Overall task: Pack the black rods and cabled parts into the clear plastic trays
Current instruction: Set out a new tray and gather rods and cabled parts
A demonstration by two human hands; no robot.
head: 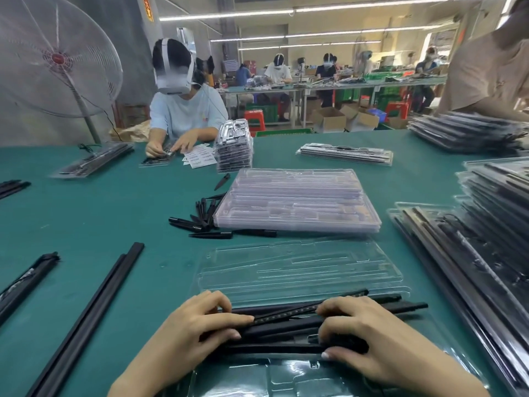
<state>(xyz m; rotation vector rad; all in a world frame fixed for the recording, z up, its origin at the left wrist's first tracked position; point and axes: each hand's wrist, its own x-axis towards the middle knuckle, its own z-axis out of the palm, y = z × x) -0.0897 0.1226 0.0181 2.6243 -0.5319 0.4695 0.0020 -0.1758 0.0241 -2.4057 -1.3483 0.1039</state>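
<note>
An open clear plastic tray (300,270) lies in front of me, its near half (257,376) at the frame's bottom. Several black rods (286,319) lie across the tray's middle. My left hand (197,319) rests on their left part, fingers curled over the top rods. My right hand (369,330) grips their right part, thumb under and fingers over. A stack of empty clear trays (297,202) stands behind. Small black pen-like parts (200,222) lie loose to its left. Two long black rods (94,313) lie on the green table at left.
Filled trays are stacked at the right (492,224) and far right (463,133), with one more (346,153) beyond the middle. A person with a headset (183,110) works across the table beside a stack of packs (234,147). A big fan (54,58) stands at the left.
</note>
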